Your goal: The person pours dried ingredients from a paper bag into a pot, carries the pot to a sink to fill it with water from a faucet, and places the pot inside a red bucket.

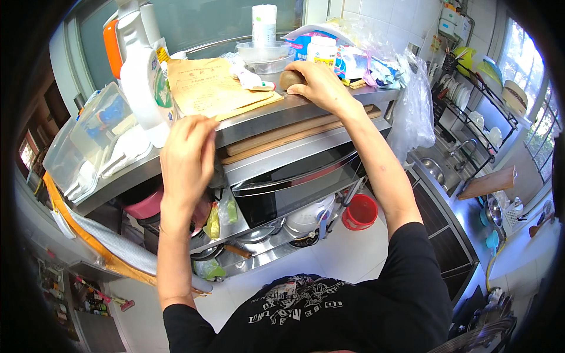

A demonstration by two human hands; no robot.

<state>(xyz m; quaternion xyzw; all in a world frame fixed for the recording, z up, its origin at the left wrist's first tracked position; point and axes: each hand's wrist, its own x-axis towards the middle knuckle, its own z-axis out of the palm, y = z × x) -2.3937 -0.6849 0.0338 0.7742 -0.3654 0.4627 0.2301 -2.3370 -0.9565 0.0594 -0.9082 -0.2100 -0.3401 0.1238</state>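
Observation:
My right hand [324,88] is closed around a small rounded brown object [290,79] over the stainless-steel shelf top [304,98]. What exactly that object is cannot be told. Curled fingers of my left hand [187,154] hang at the shelf's front edge, by the lower corner of a yellow-brown printed paper envelope [198,84]; whether they pinch anything is hidden. A white tube [251,80] lies on the envelope. Just behind my right hand stand clear plastic tubs [269,61] and a white lidded jar [322,48].
A tall white bottle [141,75] and a translucent plastic box [99,125] stand left. Wooden boards [300,132] sit below the top, above a black-fronted oven [295,181]. Plastic bags [412,106] hang at the right corner. A red bucket [359,212] is on the floor.

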